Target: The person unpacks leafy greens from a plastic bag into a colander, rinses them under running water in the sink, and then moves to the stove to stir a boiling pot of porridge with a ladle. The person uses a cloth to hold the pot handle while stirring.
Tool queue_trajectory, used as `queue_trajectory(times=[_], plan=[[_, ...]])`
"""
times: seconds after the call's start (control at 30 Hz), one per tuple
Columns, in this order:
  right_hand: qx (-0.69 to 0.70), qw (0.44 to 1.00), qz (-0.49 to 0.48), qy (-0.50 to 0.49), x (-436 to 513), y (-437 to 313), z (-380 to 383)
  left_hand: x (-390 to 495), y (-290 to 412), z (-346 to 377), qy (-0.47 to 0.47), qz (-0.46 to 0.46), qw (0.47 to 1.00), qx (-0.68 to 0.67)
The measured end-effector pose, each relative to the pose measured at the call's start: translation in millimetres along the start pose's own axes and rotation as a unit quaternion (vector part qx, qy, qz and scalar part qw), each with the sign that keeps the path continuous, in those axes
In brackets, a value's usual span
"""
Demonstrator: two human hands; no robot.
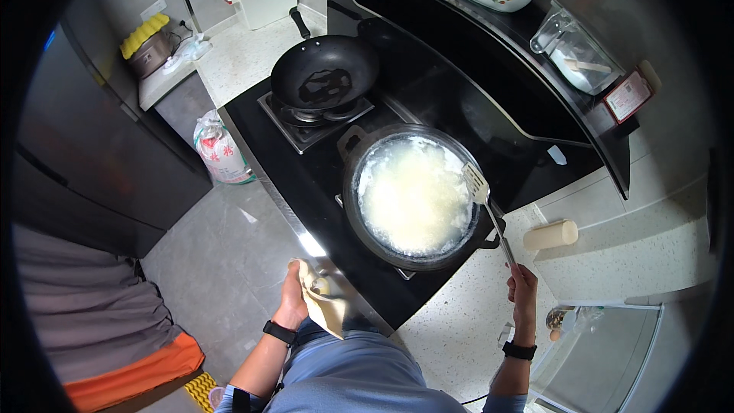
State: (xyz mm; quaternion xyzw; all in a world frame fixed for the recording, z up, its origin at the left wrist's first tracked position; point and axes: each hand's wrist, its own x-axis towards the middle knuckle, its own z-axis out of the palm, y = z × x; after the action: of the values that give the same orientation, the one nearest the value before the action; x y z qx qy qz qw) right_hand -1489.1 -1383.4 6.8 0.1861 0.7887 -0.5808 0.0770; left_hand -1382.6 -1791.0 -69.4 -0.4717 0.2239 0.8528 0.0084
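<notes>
My right hand (523, 287) is closed around the handle of a slotted metal spatula (477, 183), whose head rests at the right rim of a large dark pot (356, 223). White, foamy, bright contents (416, 195) fill the pot; glare hides their detail. At the stove's front edge, near a control knob, my left hand (293, 295) holds a beige cloth (324, 304) that hangs down. Behind and to the left, a black wok (327, 71) with a little dark liquid in it sits tilted on the other burner.
A black glass stovetop (275, 166) lies under a low range hood (516, 97) edge. A red-lidded white container (266, 0) stands at the back left. A beige cylinder (550, 235) lies on the right counter. A plastic bag with printing (221, 152) stands on the floor.
</notes>
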Motion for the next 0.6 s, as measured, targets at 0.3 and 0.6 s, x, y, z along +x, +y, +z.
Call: queue_trajectory(times=[0.3,0.6], plan=[[-0.034,0.99,0.091,-0.105,4,1,15,6,-1,-5,0.012,-0.009,1.0,-0.003],[0.012,0.969,0.125,-0.213,-17,7,34,5,-5,-5,-0.002,-0.013,1.0,0.0]])
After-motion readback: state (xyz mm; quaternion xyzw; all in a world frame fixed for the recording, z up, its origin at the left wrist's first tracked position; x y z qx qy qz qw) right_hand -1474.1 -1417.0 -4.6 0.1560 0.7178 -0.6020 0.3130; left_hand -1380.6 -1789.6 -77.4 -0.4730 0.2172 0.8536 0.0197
